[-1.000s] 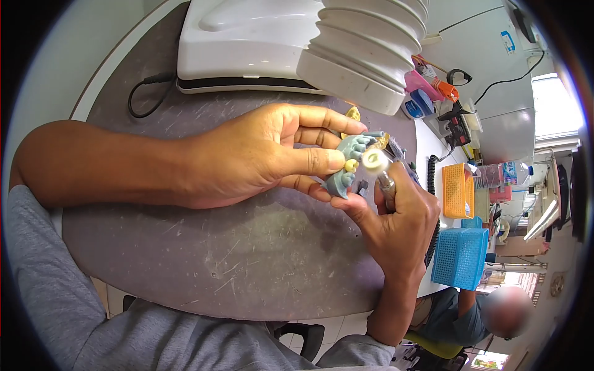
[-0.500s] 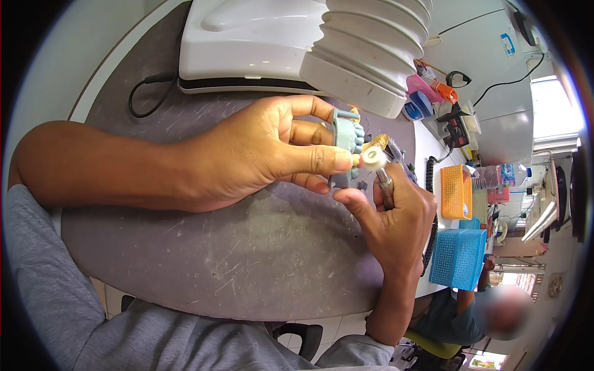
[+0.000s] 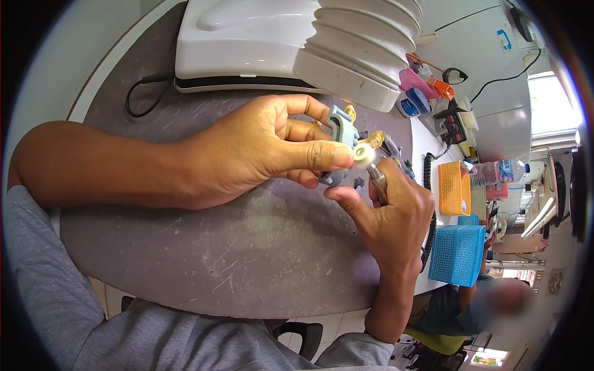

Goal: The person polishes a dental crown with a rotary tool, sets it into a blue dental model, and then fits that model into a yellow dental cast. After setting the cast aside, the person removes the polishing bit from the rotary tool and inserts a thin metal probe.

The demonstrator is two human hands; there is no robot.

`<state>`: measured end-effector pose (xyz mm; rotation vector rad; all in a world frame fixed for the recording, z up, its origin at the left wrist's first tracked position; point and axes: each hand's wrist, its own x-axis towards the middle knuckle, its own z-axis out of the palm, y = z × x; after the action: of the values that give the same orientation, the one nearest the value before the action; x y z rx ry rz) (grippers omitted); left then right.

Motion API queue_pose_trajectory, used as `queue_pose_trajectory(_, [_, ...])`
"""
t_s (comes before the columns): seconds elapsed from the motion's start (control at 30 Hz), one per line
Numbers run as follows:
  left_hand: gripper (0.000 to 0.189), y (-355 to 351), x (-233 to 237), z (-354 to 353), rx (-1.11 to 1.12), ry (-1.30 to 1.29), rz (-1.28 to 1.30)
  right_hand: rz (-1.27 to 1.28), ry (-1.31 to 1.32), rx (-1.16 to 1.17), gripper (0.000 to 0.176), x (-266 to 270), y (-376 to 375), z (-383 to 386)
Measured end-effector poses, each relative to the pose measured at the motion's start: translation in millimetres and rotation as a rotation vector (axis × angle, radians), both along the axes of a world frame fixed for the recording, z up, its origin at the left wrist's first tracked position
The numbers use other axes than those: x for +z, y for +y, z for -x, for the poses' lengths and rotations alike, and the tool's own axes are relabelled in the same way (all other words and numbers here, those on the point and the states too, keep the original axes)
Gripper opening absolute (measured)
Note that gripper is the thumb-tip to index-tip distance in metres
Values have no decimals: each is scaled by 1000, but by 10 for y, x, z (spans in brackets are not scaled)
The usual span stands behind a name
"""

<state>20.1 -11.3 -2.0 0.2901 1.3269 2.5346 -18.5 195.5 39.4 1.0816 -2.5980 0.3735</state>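
Observation:
My left hand (image 3: pixel 272 148) grips a grey-green dental model (image 3: pixel 342 133) between thumb and fingers, above the grey table (image 3: pixel 247 260). My right hand (image 3: pixel 396 204) is closed round a metal rotary handpiece (image 3: pixel 377 183). At the tool's tip a round whitish wheel (image 3: pixel 363 154) sits against or very near the model, beside my left thumb; whether they touch cannot be made out. Just behind the wheel is a yellowish-brown piece (image 3: pixel 374 138).
A white ribbed hose (image 3: pixel 365 43) hangs over the table beside a white machine (image 3: pixel 247 37). To the right are an orange basket (image 3: pixel 455 187), a blue basket (image 3: pixel 458 255), a coiled cord and bottles. A person (image 3: pixel 451 312) sits beyond at lower right.
The model has tilted and shifted slightly left in my left hand. My right hand and the wheel have moved a little left too. The view has shifted slightly.

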Motion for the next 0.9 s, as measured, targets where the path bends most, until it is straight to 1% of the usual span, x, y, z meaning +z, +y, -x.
queue_pose_trajectory(0.07, [53,-12,-13,-1,-10,-33,1,-32,15,7,59,-4,12,-8])
queue_pose_trajectory(0.1, [53,-14,-12,1,-10,-33,2,-64,28,16,60,-8,15,-9])
queue_pose_trajectory(0.3, [48,-6,7,7,-14,-71,27,-47,35,15,60,-25,18,12])
queue_pose_trajectory(0.4, [46,-16,0,-2,-23,-68,-13,-66,41,21,61,-3,22,-1])
queue_pose_trajectory(0.47, [53,-19,7,-1,-44,-82,10,-51,45,22,60,-18,20,22])
queue_pose_trajectory(0.6, [53,-28,-18,12,-41,-84,-2,-66,49,41,60,-14,29,15])
queue_pose_trajectory(0.9, [39,-20,-34,31,-78,-71,21,-45,25,8,58,-12,29,37])
